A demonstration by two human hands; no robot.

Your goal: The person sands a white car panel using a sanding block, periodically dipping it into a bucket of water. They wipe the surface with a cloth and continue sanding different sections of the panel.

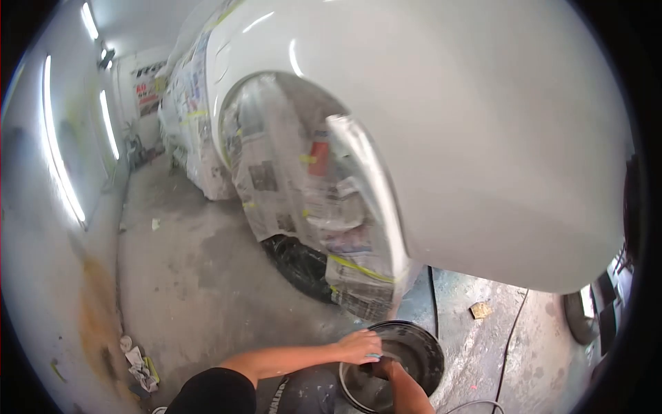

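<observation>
A round dark bucket (434, 352) with murky grey inside stands on the floor at the bottom centre. My left hand (360, 346) is over its left rim, fingers curled together. A thin light-blue edge shows at its fingertips, too small to name. My right hand (387, 368) is inside the bucket's mouth and meets the left one. Its fingers look closed but are mostly hidden, with something dark beside them. Above the bucket is the white car body (496, 152), its wheel arch covered with taped newspaper (276, 165).
A dark tyre (300, 265) shows below the newspaper. A yellowish block (480, 310) lies on the floor to the right, between dark cables (510, 338). Crumpled paper (141, 369) lies by the left wall. Tube lights (58, 152) line that wall.
</observation>
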